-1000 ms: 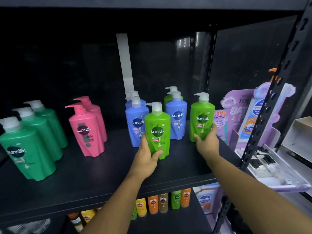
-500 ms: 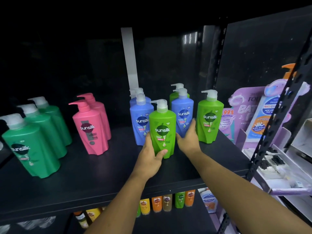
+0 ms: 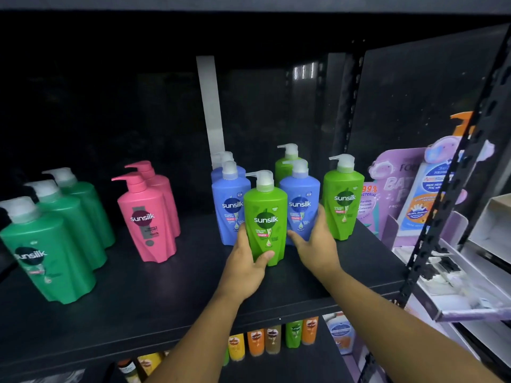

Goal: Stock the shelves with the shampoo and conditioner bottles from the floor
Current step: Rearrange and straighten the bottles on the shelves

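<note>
step: arranging, by my read | green bottle (image 3: 265,219) upright on shelf (image 3: 166,294), front of cluster, long axis vertical | left hand (image 3: 246,268) nearer, fingers (image 3: 244,241) clamped round its lower body | right hand (image 3: 315,244) grips blue bottle (image 3: 300,203) just behind-right

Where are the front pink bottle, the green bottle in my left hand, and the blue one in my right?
Front pink Sunsilk bottle (image 3: 142,217): head view, its logo.
Front light green Sunsilk bottle (image 3: 266,219): head view, its logo.
Right blue Sunsilk bottle (image 3: 300,204): head view, its logo.
</note>
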Motion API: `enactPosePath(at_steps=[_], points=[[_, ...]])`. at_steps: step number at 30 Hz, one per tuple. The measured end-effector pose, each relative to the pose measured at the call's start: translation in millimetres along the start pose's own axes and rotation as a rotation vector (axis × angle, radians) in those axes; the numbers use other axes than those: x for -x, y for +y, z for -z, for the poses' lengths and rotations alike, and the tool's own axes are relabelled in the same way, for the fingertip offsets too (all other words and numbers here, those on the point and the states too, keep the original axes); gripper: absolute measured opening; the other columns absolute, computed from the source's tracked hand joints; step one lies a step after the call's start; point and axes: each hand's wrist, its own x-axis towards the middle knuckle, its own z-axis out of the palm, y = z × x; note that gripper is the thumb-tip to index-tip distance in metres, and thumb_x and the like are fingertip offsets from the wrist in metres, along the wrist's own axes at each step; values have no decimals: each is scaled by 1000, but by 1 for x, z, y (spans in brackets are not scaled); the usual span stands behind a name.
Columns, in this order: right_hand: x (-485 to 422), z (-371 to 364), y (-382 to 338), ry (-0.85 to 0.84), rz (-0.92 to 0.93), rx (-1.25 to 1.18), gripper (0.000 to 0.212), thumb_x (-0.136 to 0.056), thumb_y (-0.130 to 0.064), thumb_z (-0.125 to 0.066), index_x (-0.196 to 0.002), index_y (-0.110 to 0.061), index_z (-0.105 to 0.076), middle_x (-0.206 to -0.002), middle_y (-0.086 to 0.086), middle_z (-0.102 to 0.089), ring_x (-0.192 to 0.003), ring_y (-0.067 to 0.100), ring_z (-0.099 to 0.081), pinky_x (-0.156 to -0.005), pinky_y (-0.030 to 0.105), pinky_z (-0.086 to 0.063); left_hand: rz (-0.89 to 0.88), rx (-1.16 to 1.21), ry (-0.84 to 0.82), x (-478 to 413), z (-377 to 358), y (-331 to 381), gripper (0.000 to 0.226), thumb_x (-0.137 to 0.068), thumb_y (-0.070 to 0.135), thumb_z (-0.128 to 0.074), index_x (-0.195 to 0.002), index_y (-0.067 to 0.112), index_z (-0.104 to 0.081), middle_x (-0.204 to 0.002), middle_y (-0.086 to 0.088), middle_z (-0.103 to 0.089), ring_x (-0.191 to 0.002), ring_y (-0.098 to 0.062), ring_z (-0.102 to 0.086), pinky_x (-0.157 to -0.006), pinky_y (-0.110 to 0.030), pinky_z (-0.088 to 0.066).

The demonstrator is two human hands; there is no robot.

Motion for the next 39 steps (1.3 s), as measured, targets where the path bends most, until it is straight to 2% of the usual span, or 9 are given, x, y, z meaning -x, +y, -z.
enactPosePath(at_steps=[4,9,11,15,21,25,29,33,39], points=[[29,30,1,0,-10,-11,83,-81,-30,-83,-145,-27,-32,-136,-6,-55,-124,20,-54,-98,41,-50,5,0,-3,1,1,2,84,-91,36,-74,-155,38,-19,-143,15,-55,-130,-9,-54,-112,-41,-44],[48,62,4,-91,-27,7,64,-78,-35,-85,-130,-23,-48,-112,-16,-48,-117,16,-49,-101,35,-45,-11,-12,-10,6,2,8,82,-93,33,-73,-155,37,-19,-142,15,-57,-128,-10,-55,-111,-37,-44],[50,68,3,-140,-87,-36,65,-77,-39,-86,-130,-27,-50,-114,-16,-49,-116,12,-52,-101,33,-46,-8,-14,-27,8,3,7,83,-95,27,-71,-157,37,-18,-145,14,-54,-131,-9,-53,-113,-36,-42],[49,73,2,-202,-173,-164,69,-74,-40,-89,-128,-31,-48,-120,-16,-66,-106,-1,-65,-95,34,-56,13,17,-50,7,4,2,84,-94,16,-69,-154,45,-19,-144,16,-56,-132,-7,-54,-115,-40,-42],[48,76,-2,-221,-202,-164,72,-76,-34,-89,-133,-30,-45,-117,-19,-67,-100,-9,-65,-87,18,-54,56,33,-69,-22,-11,1,67,-81,27,-78,-134,41,-39,-128,10,-66,-118,-13,-65,-105,-48,-52],[47,78,3,-247,-197,-146,75,-79,-33,-86,-139,-31,-42,-121,-19,-67,-106,-4,-65,-97,32,-55,37,-39,-96,-55,-27,-1,56,-71,35,-81,-113,33,-44,-111,2,-72,-103,-20,-71,-92,-50,-58],[46,79,9,-274,-184,-158,74,-79,-33,-84,-139,-36,-41,-124,-21,-67,-115,2,-64,-102,43,-53,16,-94,-112,-74,-39,13,52,-77,28,-83,-113,27,-45,-110,1,-73,-103,-21,-71,-90,-48,-58],[46,79,12,-287,-160,-153,70,-84,-25,-80,-141,-40,-41,-128,-23,-65,-121,2,-61,-106,45,-50,4,-131,-110,-81,-46,37,47,-85,22,-77,-120,20,-47,-110,-4,-71,-101,-25,-69,-87,-44,-56],[45,79,13,-287,-137,-151,71,-87,-23,-78,-144,-39,-40,-129,-26,-62,-122,-1,-59,-106,42,-49,15,-149,-70,-87,-57,48,38,-91,25,-69,-119,12,-47,-95,-7,-68,-87,-29,-66,-66,-32,-44]])
